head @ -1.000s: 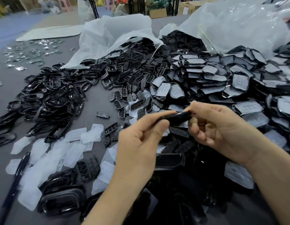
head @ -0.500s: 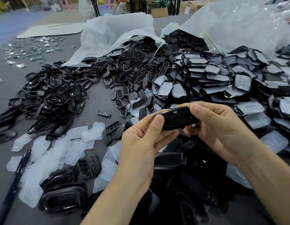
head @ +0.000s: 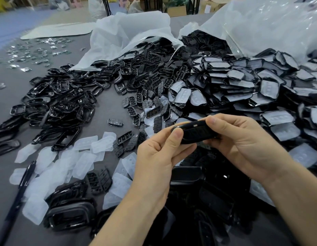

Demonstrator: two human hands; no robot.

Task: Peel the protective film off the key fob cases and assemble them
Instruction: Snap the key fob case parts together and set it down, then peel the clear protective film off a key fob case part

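Holding one black key fob case (head: pixel 193 133) at frame centre, head view: left hand (head: pixel 156 157) pinches its left end, thumb on top; right hand (head: pixel 243 148) grips its right end, fingers curled round. Loose films (head: pixel 86 157) lie lower left; film-covered cases (head: pixel 243 89) heaped upper right on the grey table (head: pixel 108 110).

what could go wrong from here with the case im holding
1. The key fob case is pinched only at its ends by the left hand and the right hand. A slip might drop it into the dark parts below, where it would be hard to find.
2. Bare skin touches its glossy surface, so smudges seem likely.
3. Peeled films lie loose among button pads; one could get caught in an assembly.
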